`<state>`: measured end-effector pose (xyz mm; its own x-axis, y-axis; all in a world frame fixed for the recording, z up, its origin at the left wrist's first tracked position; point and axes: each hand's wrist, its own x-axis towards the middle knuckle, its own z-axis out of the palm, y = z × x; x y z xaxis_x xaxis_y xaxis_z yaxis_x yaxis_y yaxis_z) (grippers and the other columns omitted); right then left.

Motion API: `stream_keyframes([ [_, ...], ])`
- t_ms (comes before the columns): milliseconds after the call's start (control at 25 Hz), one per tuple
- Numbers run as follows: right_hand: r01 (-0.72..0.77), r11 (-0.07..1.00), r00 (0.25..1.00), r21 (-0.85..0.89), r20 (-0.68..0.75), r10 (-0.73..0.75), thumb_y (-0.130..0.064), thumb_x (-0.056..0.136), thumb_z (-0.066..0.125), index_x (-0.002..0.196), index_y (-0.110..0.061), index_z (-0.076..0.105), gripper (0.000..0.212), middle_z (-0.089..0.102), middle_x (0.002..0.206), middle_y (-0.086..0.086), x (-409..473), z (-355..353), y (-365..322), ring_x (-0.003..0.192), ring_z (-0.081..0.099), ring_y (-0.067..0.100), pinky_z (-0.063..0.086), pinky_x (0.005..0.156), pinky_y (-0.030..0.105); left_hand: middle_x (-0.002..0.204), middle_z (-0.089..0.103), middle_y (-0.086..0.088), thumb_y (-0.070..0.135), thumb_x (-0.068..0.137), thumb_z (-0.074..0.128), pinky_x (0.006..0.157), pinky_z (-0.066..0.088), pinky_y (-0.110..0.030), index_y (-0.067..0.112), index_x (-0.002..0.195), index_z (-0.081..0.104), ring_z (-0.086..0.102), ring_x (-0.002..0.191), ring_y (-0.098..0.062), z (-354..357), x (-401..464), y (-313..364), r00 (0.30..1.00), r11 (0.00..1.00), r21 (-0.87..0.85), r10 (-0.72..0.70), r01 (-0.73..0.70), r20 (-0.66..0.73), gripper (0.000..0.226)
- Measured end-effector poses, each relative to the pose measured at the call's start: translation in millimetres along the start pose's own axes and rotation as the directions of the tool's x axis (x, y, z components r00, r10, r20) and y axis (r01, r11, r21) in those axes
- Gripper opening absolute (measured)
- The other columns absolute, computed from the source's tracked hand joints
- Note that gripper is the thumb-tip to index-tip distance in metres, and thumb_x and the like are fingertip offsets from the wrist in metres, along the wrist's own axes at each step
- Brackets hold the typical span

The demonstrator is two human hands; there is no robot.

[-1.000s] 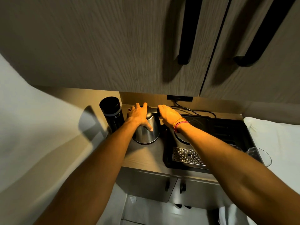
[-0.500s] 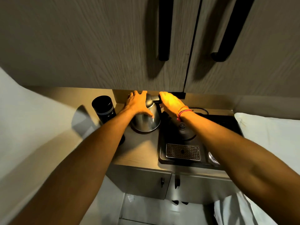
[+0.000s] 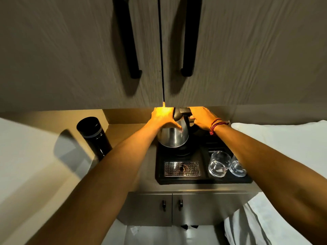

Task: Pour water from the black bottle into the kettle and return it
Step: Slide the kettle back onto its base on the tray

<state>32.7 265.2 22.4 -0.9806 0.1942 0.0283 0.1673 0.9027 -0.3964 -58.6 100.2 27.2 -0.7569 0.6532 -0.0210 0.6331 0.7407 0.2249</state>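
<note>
A steel kettle (image 3: 174, 138) with a black handle sits over its round base on the black tray (image 3: 203, 180). My left hand (image 3: 163, 119) lies across the kettle's top and left side, thumb on the steel wall. My right hand (image 3: 202, 118) is closed around the black handle at the kettle's upper right. The black bottle (image 3: 93, 136), capped and upright, stands on the counter to the left, apart from both hands.
Two clear glasses (image 3: 219, 164) stand on the tray's right part, a metal drip grate (image 3: 182, 168) at its front. Upper cabinet doors with black handles (image 3: 127, 38) hang close above. White bedding (image 3: 283, 144) lies to the right, a wall to the left.
Both hands have carried the kettle rightward from the bare counter onto the tray's round base. The bottle has stayed in place.
</note>
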Motion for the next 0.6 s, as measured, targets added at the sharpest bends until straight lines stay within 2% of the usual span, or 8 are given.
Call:
stream_keyframes([
  [120,0.000,0.999,1.000,-0.051,-0.025,-0.002,-0.003,0.087,0.054,0.113,-0.009,0.051,0.027,0.059,0.117,0.017,-8.9,3.0,20.5,0.107,0.061,0.036,0.052,0.091,0.048,0.138,0.056,-0.012,0.069,0.051,0.087,0.103,0.047,-0.049,0.018,0.140,0.047,0.052,0.127,-0.037,12.6,5.6,18.2,0.998,0.998,0.024,0.059,-0.058,-0.017,0.111],
  [200,0.007,0.996,0.998,-0.084,-0.061,-0.013,-0.006,0.089,0.055,0.116,-0.007,0.049,0.028,0.056,0.119,0.016,-13.0,7.9,32.6,0.108,0.057,0.035,0.049,0.091,0.047,0.141,0.050,-0.018,0.068,0.051,0.088,0.103,0.046,-0.051,0.019,0.148,0.037,0.046,0.130,-0.042,18.9,9.1,24.7,0.998,0.997,0.040,0.065,-0.065,-0.012,0.120],
  [600,0.071,0.997,0.996,-0.041,-0.058,-0.073,-0.006,0.089,0.056,0.116,-0.009,0.049,0.028,0.054,0.118,0.014,-8.1,12.7,53.5,0.107,0.055,0.031,0.050,0.092,0.046,0.135,0.049,-0.020,0.073,0.045,0.087,0.099,0.049,-0.057,0.024,0.146,0.032,0.047,0.127,-0.045,29.7,18.4,33.2,0.998,0.997,0.075,-0.032,0.028,0.059,0.125],
])
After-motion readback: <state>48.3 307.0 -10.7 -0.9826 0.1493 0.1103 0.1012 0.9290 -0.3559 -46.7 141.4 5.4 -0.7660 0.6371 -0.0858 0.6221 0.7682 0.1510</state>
